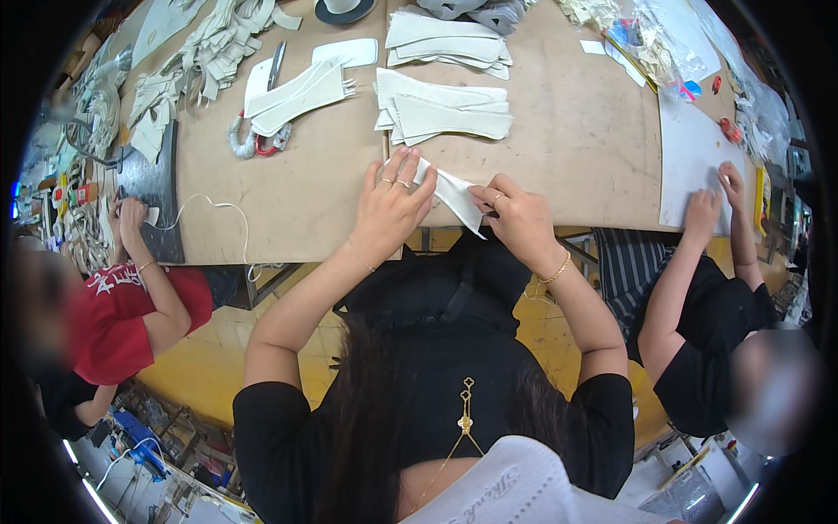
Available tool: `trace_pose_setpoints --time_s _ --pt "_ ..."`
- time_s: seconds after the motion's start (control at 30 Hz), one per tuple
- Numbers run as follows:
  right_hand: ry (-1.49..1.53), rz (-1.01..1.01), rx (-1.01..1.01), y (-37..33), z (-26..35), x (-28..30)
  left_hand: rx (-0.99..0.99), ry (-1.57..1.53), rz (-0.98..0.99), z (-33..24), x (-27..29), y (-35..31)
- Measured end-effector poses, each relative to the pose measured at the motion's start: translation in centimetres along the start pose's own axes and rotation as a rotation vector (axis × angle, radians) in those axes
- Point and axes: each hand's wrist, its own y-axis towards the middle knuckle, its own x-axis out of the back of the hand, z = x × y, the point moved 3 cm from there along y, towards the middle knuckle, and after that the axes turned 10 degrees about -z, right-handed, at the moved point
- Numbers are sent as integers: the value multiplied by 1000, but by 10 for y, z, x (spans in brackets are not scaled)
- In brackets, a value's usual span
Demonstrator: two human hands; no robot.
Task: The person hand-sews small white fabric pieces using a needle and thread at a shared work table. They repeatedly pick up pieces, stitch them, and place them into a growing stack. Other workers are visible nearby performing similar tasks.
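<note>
A white, narrow piece of cloth (453, 194) lies slantwise at the near edge of the table, one pointed end hanging toward me. My left hand (397, 199) holds its upper left end, fingers over the cloth and thumb against it. My right hand (517, 217) pinches the right edge between thumb and curled fingers. Just beyond my hands sits a stack of white shaped cloth pieces (449, 109), wider at the ends than in the middle. Another such stack (447, 42) lies behind it. The underside of the piece I hold is hidden.
Scissors with wrapped handles (253, 140) lie left, beside more cut pieces (301, 94). A heap of cloth strips (209, 57) fills the far left. A white cord (236, 208) hangs over the table edge. Co-workers' hands (709, 205) are at right and others (129, 218) at left.
</note>
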Motion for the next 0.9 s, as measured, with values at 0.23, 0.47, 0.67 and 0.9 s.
trace_pose_setpoints --time_s 0.23,0.47,0.67,0.9 --pt "-169 -7 172 -2 1 4 10 21 43 -1 1 0" --pt "-220 -4 251 -5 -9 1 -33 48 -2 -2 -2 -1" --pt "-216 -29 279 -3 -10 1 -43 29 17 -4 -3 0" --pt "-209 -11 272 -3 -13 -1 -59 47 61 -7 -4 0"
